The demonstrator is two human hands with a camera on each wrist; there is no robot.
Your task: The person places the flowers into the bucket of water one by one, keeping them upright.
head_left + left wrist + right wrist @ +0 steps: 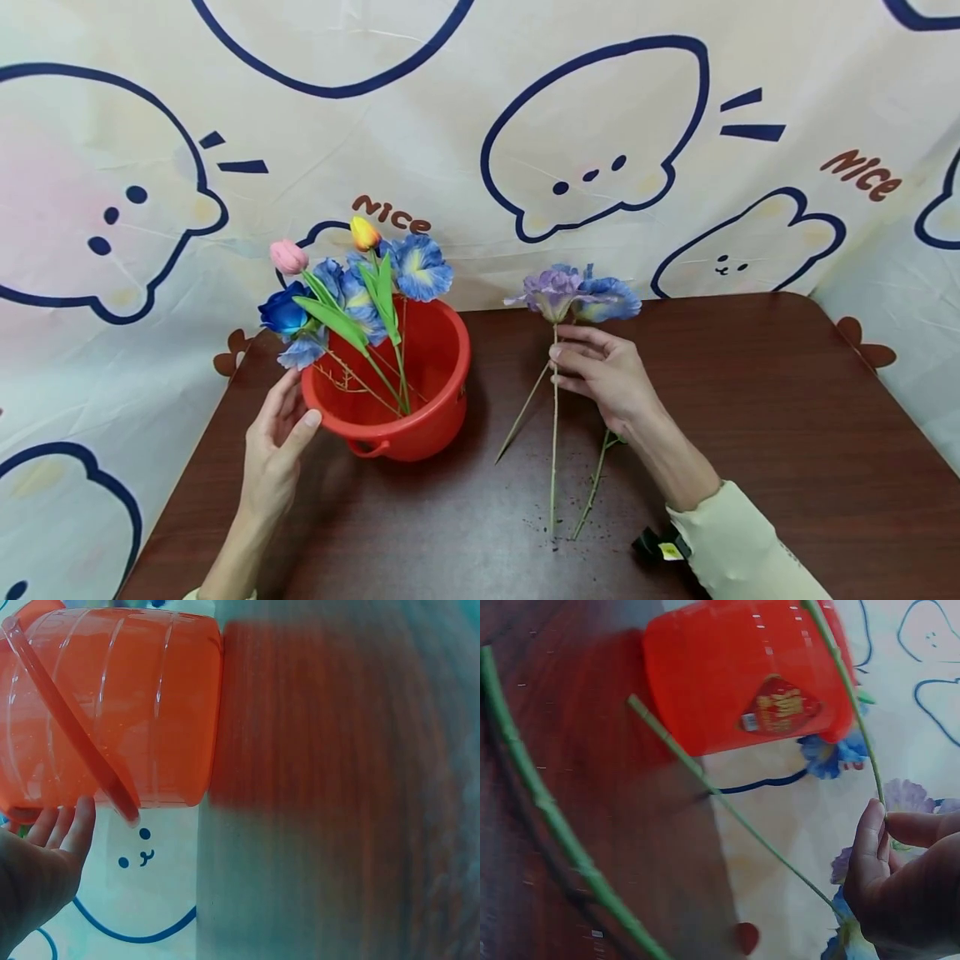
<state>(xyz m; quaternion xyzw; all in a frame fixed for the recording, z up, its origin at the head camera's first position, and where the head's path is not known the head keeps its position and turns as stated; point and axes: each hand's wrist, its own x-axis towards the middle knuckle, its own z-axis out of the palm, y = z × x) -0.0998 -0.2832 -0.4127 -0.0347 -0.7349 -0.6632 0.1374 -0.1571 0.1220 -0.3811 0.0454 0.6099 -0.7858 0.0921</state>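
A red bucket (442, 417) stands on the table's left side, holding artificial flowers: blue blooms (422, 268), a pink tulip (288, 257) and a yellow tulip (364, 234). My left hand (277, 450) rests against the bucket's left rim; in the left wrist view its fingers (75, 832) are straight and touch the wall. Right of the bucket, my right hand (603, 375) pinches the stem of a purple flower (553, 293) just under its bloom, stem pointing down. A blue flower (606, 298) overlaps behind it, its thin stem (735, 814) slanting down left.
Another green stem (592, 492) lies on the table (787, 417) below my right wrist, its upper part hidden by it. Dark crumbs are scattered around the stem ends. A small black object with a yellow label (660, 546) sits by the right sleeve. A printed cloth (450, 150) hangs behind.
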